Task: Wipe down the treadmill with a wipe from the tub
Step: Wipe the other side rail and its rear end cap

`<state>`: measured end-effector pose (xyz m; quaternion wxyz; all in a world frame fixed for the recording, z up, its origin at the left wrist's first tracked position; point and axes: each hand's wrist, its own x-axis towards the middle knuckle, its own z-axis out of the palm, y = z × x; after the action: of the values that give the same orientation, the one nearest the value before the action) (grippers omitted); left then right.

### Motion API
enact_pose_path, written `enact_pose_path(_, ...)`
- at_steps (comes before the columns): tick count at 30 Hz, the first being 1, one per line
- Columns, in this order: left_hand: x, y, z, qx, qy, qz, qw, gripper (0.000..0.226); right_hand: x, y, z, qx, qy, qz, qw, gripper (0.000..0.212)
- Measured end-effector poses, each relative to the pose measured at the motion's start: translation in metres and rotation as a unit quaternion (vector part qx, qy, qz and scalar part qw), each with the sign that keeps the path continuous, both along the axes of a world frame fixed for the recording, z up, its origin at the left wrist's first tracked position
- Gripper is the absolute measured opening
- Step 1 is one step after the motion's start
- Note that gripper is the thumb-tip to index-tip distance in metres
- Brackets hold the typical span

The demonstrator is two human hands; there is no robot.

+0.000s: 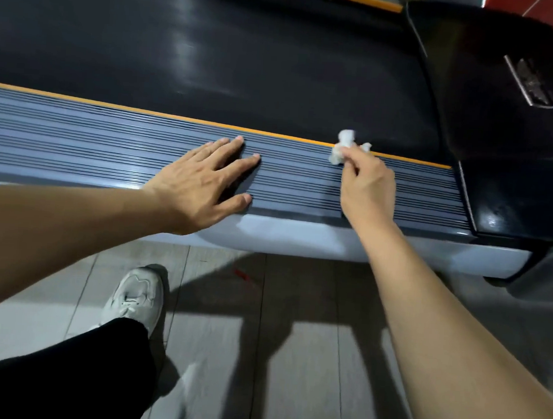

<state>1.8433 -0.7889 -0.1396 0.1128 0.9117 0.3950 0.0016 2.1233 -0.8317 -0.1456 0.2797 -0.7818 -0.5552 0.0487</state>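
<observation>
The right hand [367,183] has its grip closed on a crumpled white wipe [344,146], pinching it between curled fingers so that the wad sticks out past the fingertips on the far side. The wipe sits at the far edge of the treadmill's ribbed grey side rail [77,139], right against the thin orange stripe [164,115] that borders the rail. The hand itself hangs over the rail toward its right end, the forearm reaching in from the near right.

The left hand [205,178] has its grip released: the fingers are straight and spread, lying flat on the same ribbed rail to the left of the right hand, with the thumb [236,203] at the rail's near edge. The two hands are apart, with a stretch of bare rail between them.

Beyond the orange stripe lies the black running belt [214,48], with dull streaks of reflected light. At the right end of the rail stands the glossy black motor cover [503,133], carrying a small metal badge [531,81].

Near the rail's pale lower edge, the floor [291,357] is grey planking. A white sneaker [136,296] and a black trouser leg [60,374] show at the near left.
</observation>
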Motion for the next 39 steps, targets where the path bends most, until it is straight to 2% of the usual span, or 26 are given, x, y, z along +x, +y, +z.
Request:
enact_pose_path(4, -0.022, 0.003, 0.004, 0.0, 0.021, 0.012, 1.0, 0.086, -0.035, 0.014, 0.007, -0.01, -0.003, 0.095, 0.995, 0.059)
enact_pose_path(8, -0.043, 0.0, 0.005, 0.008, 0.022, 0.034, 0.999, 0.084, -0.042, 0.023, 0.004, -0.02, -0.029, 0.107, 0.994, 0.053)
enact_pose_path(12, -0.063, -0.005, -0.002, 0.018, 0.027, 0.04, 0.999, 0.081, -0.104, -0.023, -0.008, 0.018, -0.03, 0.277, 0.96, 0.043)
enact_pose_path(15, -0.064, -0.006, -0.008, 0.017, 0.024, 0.045, 0.999, 0.079, -0.096, -0.038, -0.004, -0.005, -0.049, 0.335, 0.941, 0.046)
enact_pose_path(17, -0.062, -0.006, -0.009, 0.014, 0.022, 0.049, 0.998, 0.079, -0.065, -0.013, 0.001, -0.012, -0.046, 0.283, 0.958, 0.041)
enact_pose_path(19, -0.063, -0.006, -0.009, 0.008, 0.023, 0.05, 0.998, 0.079, -0.032, 0.021, 0.005, -0.052, -0.055, 0.158, 0.985, 0.034)
enact_pose_path(21, -0.063, -0.006, -0.009, 0.009, 0.023, 0.05, 0.998, 0.079, -0.035, 0.034, 0.008, -0.04, -0.056, 0.11, 0.992, 0.031)
enact_pose_path(22, -0.063, -0.006, -0.01, 0.01, 0.024, 0.051, 0.998, 0.079, -0.053, 0.032, 0.008, -0.025, -0.055, 0.124, 0.99, 0.028)
enact_pose_path(24, -0.064, -0.004, -0.012, 0.013, 0.021, 0.053, 0.998, 0.079, -0.103, 0.012, 0.001, 0.002, 0.005, 0.196, 0.981, 0.029)
enact_pose_path(25, -0.064, -0.004, -0.012, 0.013, 0.019, 0.052, 0.998, 0.08, -0.127, -0.002, -0.006, 0.007, -0.001, 0.24, 0.971, 0.035)
enact_pose_path(27, -0.065, -0.003, -0.013, 0.013, 0.013, 0.045, 0.999, 0.081, -0.149, -0.02, -0.014, 0.002, -0.069, 0.315, 0.947, 0.051)
enact_pose_path(29, -0.07, -0.003, -0.014, 0.017, 0.006, 0.058, 0.998, 0.085, -0.128, -0.01, -0.01, 0.004, -0.068, 0.351, 0.934, 0.046)
enact_pose_path(30, -0.073, -0.004, -0.015, 0.024, 0.004, 0.069, 0.997, 0.087, -0.112, 0.001, -0.003, 0.005, -0.063, 0.327, 0.943, 0.038)
enact_pose_path(31, -0.079, -0.006, -0.015, 0.031, 0.004, 0.078, 0.996, 0.087, -0.095, 0.013, 0.004, 0.014, -0.116, 0.269, 0.956, 0.03)
enact_pose_path(32, -0.087, -0.008, -0.016, 0.037, 0.006, 0.089, 0.995, 0.085, -0.083, 0.024, 0.008, -0.016, -0.127, 0.199, 0.972, 0.026)
enact_pose_path(33, -0.096, -0.009, -0.016, 0.043, 0.007, 0.102, 0.994, 0.082, -0.078, 0.032, 0.012, -0.042, -0.061, 0.142, 0.987, 0.026)
enact_pose_path(34, -0.105, -0.009, -0.017, 0.047, 0.006, 0.119, 0.992, 0.079, -0.085, 0.034, 0.016, -0.042, -0.047, 0.124, 0.99, 0.026)
enact_pose_path(36, -0.119, -0.008, -0.017, 0.047, 0.009, 0.16, 0.986, 0.077, -0.131, 0.025, 0.018, -0.035, -0.009, 0.207, 0.978, 0.019)
enact_pose_path(37, -0.126, -0.007, -0.017, 0.043, 0.01, 0.183, 0.982, 0.079, -0.158, 0.018, 0.015, -0.042, 0.017, 0.263, 0.964, 0.021)
enact_pose_path(39, -0.137, -0.004, -0.017, 0.033, 0.002, 0.225, 0.974, 0.083, -0.192, 0.003, 0.004, -0.057, -0.011, 0.394, 0.918, 0.045)
